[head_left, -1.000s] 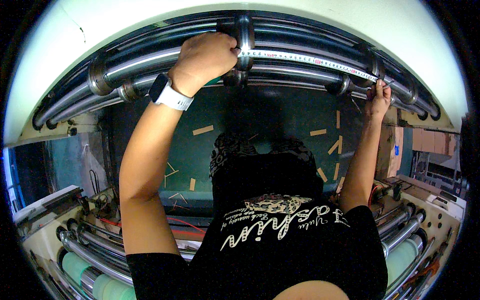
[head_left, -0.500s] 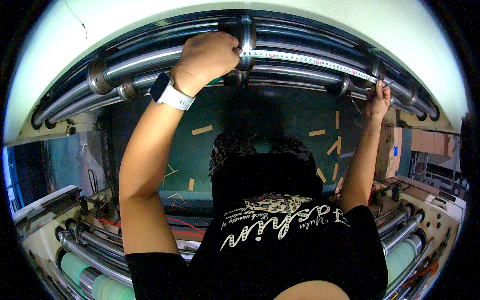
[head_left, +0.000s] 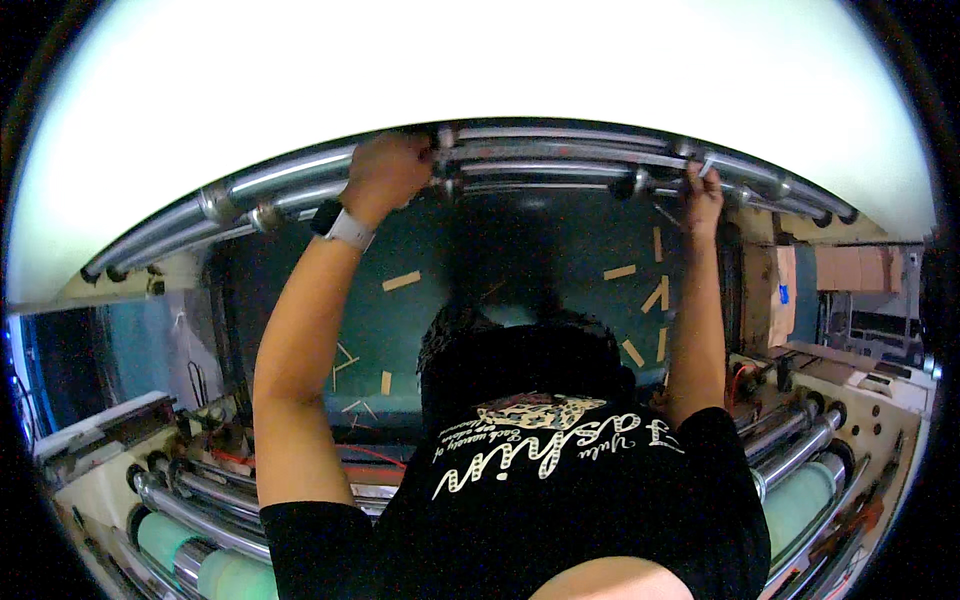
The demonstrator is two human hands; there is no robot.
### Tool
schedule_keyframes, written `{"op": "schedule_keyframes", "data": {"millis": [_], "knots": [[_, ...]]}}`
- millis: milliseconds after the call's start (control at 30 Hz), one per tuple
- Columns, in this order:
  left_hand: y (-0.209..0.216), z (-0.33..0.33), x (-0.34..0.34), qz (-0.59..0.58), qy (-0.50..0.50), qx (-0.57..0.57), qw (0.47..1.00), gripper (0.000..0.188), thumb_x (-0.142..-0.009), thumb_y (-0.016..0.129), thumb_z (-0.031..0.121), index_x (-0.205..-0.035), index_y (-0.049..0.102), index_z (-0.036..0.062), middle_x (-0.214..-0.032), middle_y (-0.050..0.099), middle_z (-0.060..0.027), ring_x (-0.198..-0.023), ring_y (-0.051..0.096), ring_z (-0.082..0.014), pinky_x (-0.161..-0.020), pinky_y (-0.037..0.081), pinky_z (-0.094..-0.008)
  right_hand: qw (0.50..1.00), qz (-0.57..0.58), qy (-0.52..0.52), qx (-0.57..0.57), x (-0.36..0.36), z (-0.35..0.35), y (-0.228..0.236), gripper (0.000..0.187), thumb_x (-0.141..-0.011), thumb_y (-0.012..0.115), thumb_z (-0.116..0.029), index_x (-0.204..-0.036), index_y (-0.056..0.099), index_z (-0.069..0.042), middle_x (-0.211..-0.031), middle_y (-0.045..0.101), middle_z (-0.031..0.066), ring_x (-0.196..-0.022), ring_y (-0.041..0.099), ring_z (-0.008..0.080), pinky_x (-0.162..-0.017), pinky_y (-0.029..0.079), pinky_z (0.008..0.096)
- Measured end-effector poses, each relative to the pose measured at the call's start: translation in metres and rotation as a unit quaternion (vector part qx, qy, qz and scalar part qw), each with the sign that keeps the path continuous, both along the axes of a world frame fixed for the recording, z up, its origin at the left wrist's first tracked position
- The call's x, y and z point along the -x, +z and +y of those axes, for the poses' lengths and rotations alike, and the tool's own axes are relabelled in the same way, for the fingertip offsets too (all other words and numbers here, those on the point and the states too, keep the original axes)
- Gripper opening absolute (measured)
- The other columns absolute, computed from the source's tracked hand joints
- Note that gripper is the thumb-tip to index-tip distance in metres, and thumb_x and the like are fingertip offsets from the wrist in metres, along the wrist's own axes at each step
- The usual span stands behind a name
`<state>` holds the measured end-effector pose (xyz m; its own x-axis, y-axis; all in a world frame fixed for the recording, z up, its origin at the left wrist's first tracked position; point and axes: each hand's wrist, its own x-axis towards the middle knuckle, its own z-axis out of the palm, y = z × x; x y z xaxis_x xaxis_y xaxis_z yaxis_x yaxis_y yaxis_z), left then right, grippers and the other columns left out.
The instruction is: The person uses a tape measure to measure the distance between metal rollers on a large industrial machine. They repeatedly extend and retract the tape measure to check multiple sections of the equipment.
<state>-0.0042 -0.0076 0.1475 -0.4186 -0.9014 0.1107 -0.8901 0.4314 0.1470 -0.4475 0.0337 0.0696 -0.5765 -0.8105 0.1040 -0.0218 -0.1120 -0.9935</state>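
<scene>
A tape measure (head_left: 570,168) stretches left to right along the metal rollers (head_left: 560,150) overhead, its case gripped in the clenched left hand (head_left: 388,175) and its far end pinched by the right hand (head_left: 703,188).

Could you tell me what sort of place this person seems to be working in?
Probably a factory or print shop floor, inside a large roller machine. Long steel rollers span the frame where both hands reach, more rollers with pale green sleeves sit lower down, and cardboard scraps litter the dark green floor.
</scene>
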Motion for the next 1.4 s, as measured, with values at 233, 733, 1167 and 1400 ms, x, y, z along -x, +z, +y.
{"op": "schedule_keyframes", "data": {"millis": [233,733,1167,1400], "knots": [[-0.021,0.054,-0.012,0.033,-0.105,0.009,0.994,0.012,-0.076,0.054,0.015,-0.083,0.062,0.0092,-0.075,0.060,-0.0157,-0.072,0.058,-0.0339,-0.059,0.044,-0.0449,0.966,0.217,0.110,-0.091,0.070,0.025,0.020,0.019,-0.087,0.053,-0.020,-0.099,0.060,-0.006,-0.079,0.053,0.0005,-0.073,0.047,0.0104,-0.065,0.040,0.0237],[-0.209,0.237,0.012,0.085,0.150,-0.295,0.940,0.011,-0.078,0.054,0.018,-0.076,0.061,0.0092,-0.075,0.059,-0.0165,-0.072,0.057,-0.0373,-0.058,0.044,-0.0456,0.768,0.585,0.259,-0.012,0.102,-0.011,0.063,0.018,-0.083,0.058,-0.020,-0.093,0.062,-0.006,-0.095,0.060,0.0135,-0.091,0.055,0.0314,-0.078,0.044,0.0379],[-0.290,0.293,0.029,0.061,0.255,-0.338,0.904,0.020,-0.080,0.052,0.026,-0.081,0.059,0.0078,-0.072,0.059,-0.0200,-0.072,0.056,-0.0402,-0.061,0.044,-0.0482,0.601,0.712,0.296,-0.211,0.064,-0.052,0.159,0.054,-0.077,0.058,-0.050,-0.115,0.053,-0.011,-0.112,0.054,0.0169,-0.104,0.050,0.0333,-0.088,0.041,0.0448],[-0.330,0.313,-0.007,0.005,0.173,-0.352,0.920,0.022,-0.080,0.050,0.023,-0.077,0.060,0.0030,-0.072,0.058,-0.0215,-0.070,0.055,-0.0415,-0.060,0.043,-0.0461,0.702,0.602,0.336,-0.179,0.084,-0.036,0.126,0.047,-0.084,0.050,-0.045,-0.112,0.053,-0.007,-0.111,0.055,0.0158,-0.104,0.050,0.0331,-0.090,0.040,0.0440]]}}
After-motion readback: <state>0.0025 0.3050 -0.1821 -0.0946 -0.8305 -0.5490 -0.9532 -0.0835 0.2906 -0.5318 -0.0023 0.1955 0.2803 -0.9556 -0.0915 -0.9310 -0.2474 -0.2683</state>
